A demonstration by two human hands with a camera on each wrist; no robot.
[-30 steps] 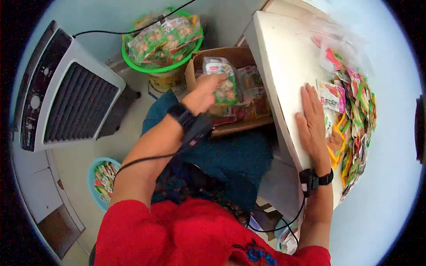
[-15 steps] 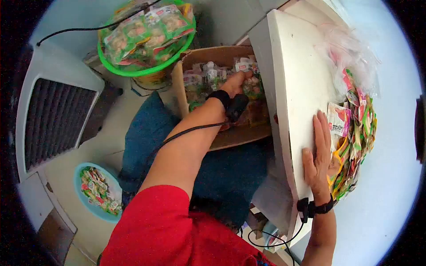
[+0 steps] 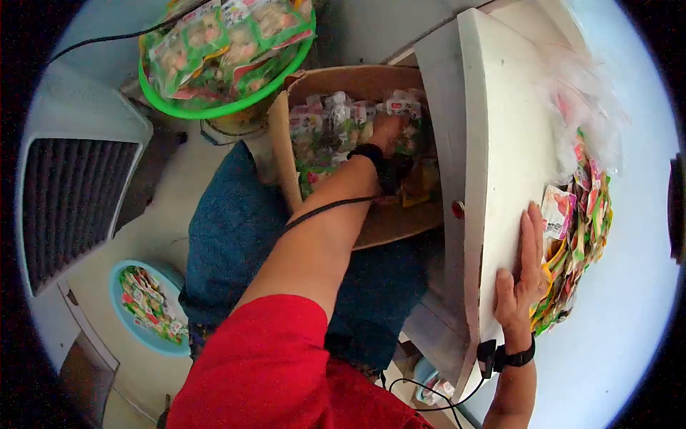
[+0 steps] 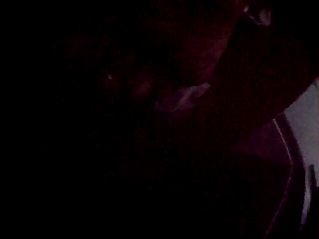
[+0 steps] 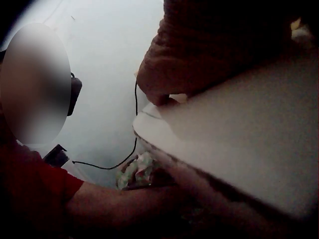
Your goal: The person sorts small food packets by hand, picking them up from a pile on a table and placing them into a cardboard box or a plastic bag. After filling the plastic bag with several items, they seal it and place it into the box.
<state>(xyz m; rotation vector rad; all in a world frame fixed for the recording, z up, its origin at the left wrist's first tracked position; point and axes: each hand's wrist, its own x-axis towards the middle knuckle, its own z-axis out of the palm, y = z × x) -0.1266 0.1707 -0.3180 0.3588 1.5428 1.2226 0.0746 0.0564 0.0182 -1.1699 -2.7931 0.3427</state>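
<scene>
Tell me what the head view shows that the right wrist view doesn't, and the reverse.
Only the head view: the cardboard box with packets in it, the left hand reaching inside, the green-rimmed basket, and a machine's dark grille.

Only the right wrist view: the person's head, blurred over.

Both: the right hand resting on the white tabletop, a red sleeve and black cable.

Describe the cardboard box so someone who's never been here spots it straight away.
Find the white tabletop on the right of the head view. Just left of it sits the box, holding packets, with the left hand inside. Its brown walls set it apart from the green-rimmed tub and light blue basin.
</scene>
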